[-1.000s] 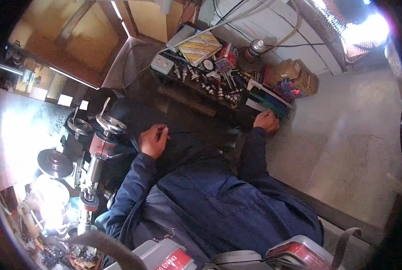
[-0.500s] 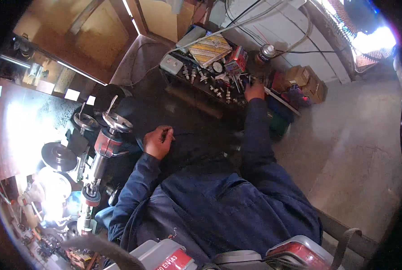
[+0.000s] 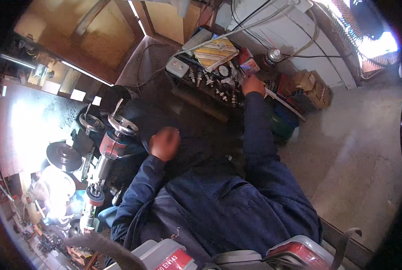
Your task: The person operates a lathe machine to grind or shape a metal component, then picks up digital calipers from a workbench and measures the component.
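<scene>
A low shelf (image 3: pixel 196 96) of small metal parts (image 3: pixel 219 92) lies ahead. The right hand (image 3: pixel 253 84) rests at its far right end, just beside a red box (image 3: pixel 248 65); its fingers are hidden. The left hand (image 3: pixel 164 143) is curled shut near the red-bodied machine (image 3: pixel 113 144).

Two hands in shot: the left hand (image 3: pixel 164 143) over the dark machine, the right hand (image 3: pixel 253 84) out among the small metal parts on the tray (image 3: pixel 219 92) — too many and too small to count. Two handwheels (image 3: pixel 120 124) on the machine, side by side. One spray can (image 3: pixel 273 56). Cardboard boxes (image 3: pixel 311 83) stacked at the wall, at least three. One patterned flat box (image 3: pixel 215 51). One white switch box (image 3: pixel 177 66).
</scene>
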Demonstrator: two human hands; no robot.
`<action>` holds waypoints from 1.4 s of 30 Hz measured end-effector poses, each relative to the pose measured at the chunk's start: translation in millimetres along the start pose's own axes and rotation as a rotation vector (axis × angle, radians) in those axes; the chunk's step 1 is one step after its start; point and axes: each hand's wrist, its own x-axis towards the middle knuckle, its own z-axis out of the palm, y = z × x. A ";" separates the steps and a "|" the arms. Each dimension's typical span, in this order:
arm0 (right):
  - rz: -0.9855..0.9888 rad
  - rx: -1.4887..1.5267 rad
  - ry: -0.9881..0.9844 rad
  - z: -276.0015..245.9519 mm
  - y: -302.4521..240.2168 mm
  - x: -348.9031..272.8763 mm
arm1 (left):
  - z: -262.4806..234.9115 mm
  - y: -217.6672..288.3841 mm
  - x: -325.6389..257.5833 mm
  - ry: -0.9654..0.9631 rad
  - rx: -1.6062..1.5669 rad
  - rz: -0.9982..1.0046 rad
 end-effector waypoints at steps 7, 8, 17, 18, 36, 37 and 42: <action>0.124 -0.032 0.342 -1.5 27.6 -56.7 | -9.9 20.2 5.0 -0.138 -0.125 -0.129; 0.056 -0.031 0.551 0.7 33.0 -61.0 | -13.3 25.6 7.1 -0.141 -0.125 -0.125; -0.165 0.198 0.363 -68.7 12.8 -107.6 | -43.2 59.0 72.7 -0.261 -0.916 -0.247; -0.332 0.249 0.470 -63.8 12.2 -107.3 | -49.5 76.4 79.5 -0.301 -1.071 -0.308; -1.067 0.333 0.346 -97.9 -99.2 -174.5 | -77.3 45.5 7.3 -0.316 -1.446 -0.258; -1.068 0.332 0.346 -99.3 -100.0 -176.4 | -79.2 47.6 5.0 -0.292 -1.411 -0.235; -1.067 0.410 0.403 -102.7 -100.4 -185.5 | -101.5 59.5 -2.1 -0.320 -1.220 -0.155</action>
